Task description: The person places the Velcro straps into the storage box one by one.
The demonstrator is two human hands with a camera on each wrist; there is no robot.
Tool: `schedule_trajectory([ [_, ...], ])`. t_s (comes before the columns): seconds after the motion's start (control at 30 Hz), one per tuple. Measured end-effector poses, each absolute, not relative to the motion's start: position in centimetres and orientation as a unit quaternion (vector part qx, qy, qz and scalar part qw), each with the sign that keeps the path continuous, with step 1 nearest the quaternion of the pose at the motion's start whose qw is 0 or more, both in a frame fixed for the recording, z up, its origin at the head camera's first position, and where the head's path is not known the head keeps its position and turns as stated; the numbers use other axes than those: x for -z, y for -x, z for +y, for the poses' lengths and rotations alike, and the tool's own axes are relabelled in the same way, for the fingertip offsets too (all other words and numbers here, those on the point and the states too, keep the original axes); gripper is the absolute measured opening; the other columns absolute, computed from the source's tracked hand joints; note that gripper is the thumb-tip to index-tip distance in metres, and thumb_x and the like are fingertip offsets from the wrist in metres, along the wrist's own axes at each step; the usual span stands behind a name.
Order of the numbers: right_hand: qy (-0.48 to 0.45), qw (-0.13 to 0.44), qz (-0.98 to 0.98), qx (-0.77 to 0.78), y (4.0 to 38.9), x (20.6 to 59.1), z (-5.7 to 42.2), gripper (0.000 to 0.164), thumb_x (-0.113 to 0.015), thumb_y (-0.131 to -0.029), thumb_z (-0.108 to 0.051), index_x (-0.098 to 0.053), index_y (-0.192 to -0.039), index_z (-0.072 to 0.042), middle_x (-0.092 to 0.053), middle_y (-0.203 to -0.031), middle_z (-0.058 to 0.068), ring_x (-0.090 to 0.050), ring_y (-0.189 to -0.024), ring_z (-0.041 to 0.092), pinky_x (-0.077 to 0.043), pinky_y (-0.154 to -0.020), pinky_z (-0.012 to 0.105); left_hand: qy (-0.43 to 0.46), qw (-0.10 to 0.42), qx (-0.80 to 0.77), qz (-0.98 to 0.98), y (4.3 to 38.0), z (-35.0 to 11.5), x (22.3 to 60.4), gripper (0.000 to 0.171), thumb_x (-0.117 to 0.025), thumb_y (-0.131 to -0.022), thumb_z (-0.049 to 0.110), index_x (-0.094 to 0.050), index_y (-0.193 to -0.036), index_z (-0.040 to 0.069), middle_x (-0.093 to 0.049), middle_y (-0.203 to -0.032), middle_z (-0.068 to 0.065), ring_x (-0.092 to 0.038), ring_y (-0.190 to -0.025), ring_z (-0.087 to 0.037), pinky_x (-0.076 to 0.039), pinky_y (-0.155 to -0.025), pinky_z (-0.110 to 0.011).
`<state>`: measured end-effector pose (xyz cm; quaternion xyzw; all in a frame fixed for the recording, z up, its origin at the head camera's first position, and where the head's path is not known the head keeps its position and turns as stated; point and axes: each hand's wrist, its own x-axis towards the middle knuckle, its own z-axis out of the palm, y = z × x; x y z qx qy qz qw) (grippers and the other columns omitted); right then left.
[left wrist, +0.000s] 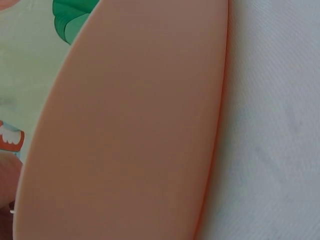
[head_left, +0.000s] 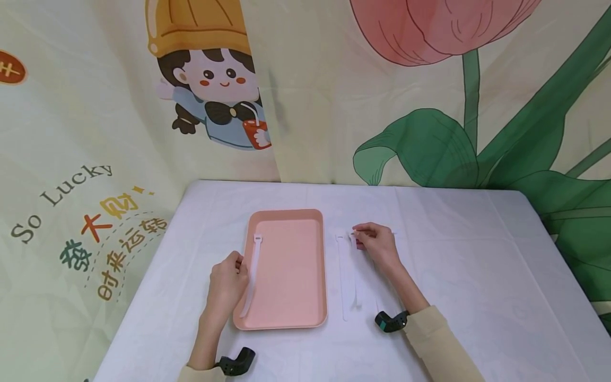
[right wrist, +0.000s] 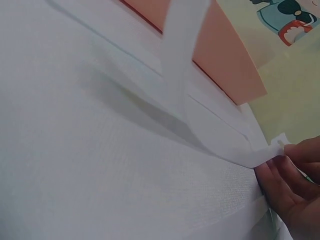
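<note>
At the right of the tray, my right hand [head_left: 379,246] pinches the head end of a white cable tie [right wrist: 222,150] between thumb and fingers. Its flat strip hangs down in a curve, raised off the cloth near the wrist. Another white cable tie [head_left: 341,281] lies flat just left of it. Inside the pink tray [head_left: 291,270], along its left side, rests a white cable tie [head_left: 255,265] with its square head toward the back. My left hand [head_left: 229,281] is at the tray's left rim with fingers bent; its fingertips are hidden.
A white cloth [head_left: 477,265] covers the table. Behind it hangs a printed curtain [head_left: 310,106] with a cartoon figure and a large tulip. Dark wrist cameras sit on both wrists. A faint thin strip [head_left: 377,305] shows beside the right forearm.
</note>
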<state>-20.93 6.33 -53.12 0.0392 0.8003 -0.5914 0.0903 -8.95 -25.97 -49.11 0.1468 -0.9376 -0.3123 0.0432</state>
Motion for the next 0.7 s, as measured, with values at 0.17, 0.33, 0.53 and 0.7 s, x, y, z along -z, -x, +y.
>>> schedule_trajectory([
  [0.17, -0.045, 0.095, 0.802, 0.588, 20.9, 53.0, 6.3, 0.019, -0.07, -0.097, -0.013, -0.074, -0.113, -0.004, -0.072, -0.101, 0.016, -0.068, -0.076, 0.018, -0.06, -0.069, 0.028, -0.145, 0.041, 0.316, -0.937, 9.0, -26.2, 49.2, 0.01, -0.056, -0.094, -0.002, -0.065, -0.096, -0.005, -0.068, -0.081, -0.016, -0.062, -0.067, -0.024, -0.049, -0.058, -0.031],
  [0.33, -0.037, 0.096, 0.8, 0.591, 21.0, 52.5, 6.5, 0.019, -0.069, -0.098, -0.013, -0.073, -0.114, -0.004, -0.072, -0.101, 0.016, -0.069, -0.073, 0.019, -0.06, -0.067, 0.028, -0.15, 0.035, 0.323, -0.934, 9.1, -26.5, 49.2, 0.011, -0.056, -0.094, 0.0, -0.065, -0.097, -0.005, -0.07, -0.085, -0.017, -0.065, -0.071, -0.026, -0.05, -0.06, -0.032],
  [0.53, -0.029, 0.088, 0.795, 0.599, 21.2, 51.8, 6.9, 0.02, -0.067, -0.099, -0.014, -0.072, -0.115, -0.003, -0.071, -0.103, 0.017, -0.069, -0.076, 0.022, -0.061, -0.067, 0.032, -0.157, 0.028, 0.33, -0.93, 9.2, -26.5, 49.1, 0.014, -0.055, -0.094, 0.0, -0.067, -0.099, -0.006, -0.071, -0.089, -0.02, -0.067, -0.073, -0.027, -0.052, -0.061, -0.033],
  [0.7, -0.036, 0.093, 0.79, 0.606, 21.2, 51.3, 7.0, 0.021, -0.066, -0.1, -0.016, -0.071, -0.118, -0.005, -0.069, -0.106, 0.016, -0.068, -0.081, 0.023, -0.061, -0.07, 0.032, -0.158, 0.027, 0.331, -0.93, 9.3, -26.3, 49.1, 0.017, -0.055, -0.094, 0.001, -0.068, -0.1, -0.009, -0.071, -0.088, -0.021, -0.067, -0.07, -0.026, -0.053, -0.059, -0.033],
])
